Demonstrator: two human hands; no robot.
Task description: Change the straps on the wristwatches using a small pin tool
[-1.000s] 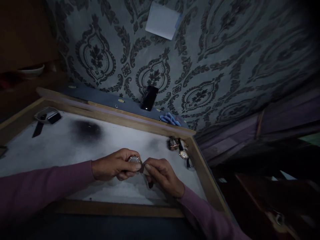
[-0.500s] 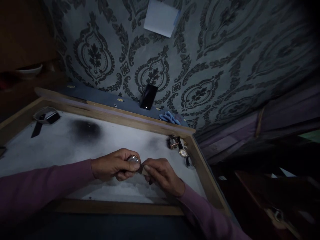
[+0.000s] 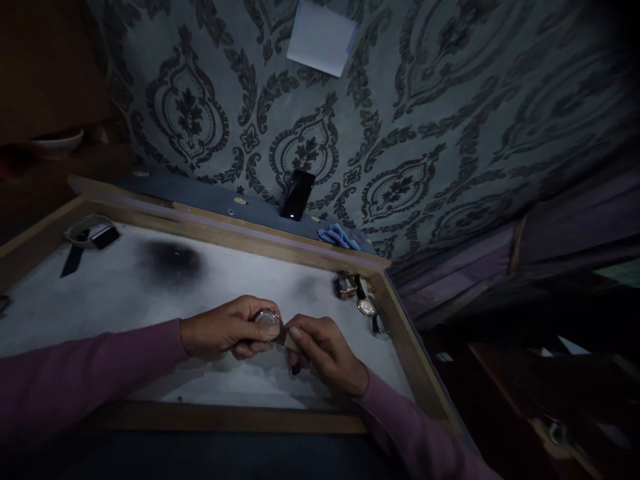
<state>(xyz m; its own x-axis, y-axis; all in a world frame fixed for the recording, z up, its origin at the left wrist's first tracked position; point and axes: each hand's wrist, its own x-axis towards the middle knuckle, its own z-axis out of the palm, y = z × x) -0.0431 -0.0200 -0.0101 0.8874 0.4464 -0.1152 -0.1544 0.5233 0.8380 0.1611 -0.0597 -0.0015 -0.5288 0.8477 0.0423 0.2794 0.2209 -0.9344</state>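
A round wristwatch [image 3: 267,317] is pinched between the thumb and fingers of my left hand [image 3: 235,328], over the white floor of the wooden tray [image 3: 235,393]. Close beside it, my right hand [image 3: 325,350] is closed on the watch's brown strap [image 3: 289,339], thumb pressed on top. The strap seems to run from the watch case into the right fingers, though the fingertips hide the join. A dark end [image 3: 296,368] shows beneath the right fingers. The two hands are almost touching.
Several watches [image 3: 366,305] lie in the tray's right corner. A grey strap-like loop with a dark piece [image 3: 103,235] sits at the far left. Behind the rim are a phone [image 3: 299,195] leaning on the patterned wall and a blue cloth [image 3: 339,236].
My right thumb and fingers have shifted slightly on the strap, so more of its brown length shows. The dark end below has moved a little left. The left hand barely differs.
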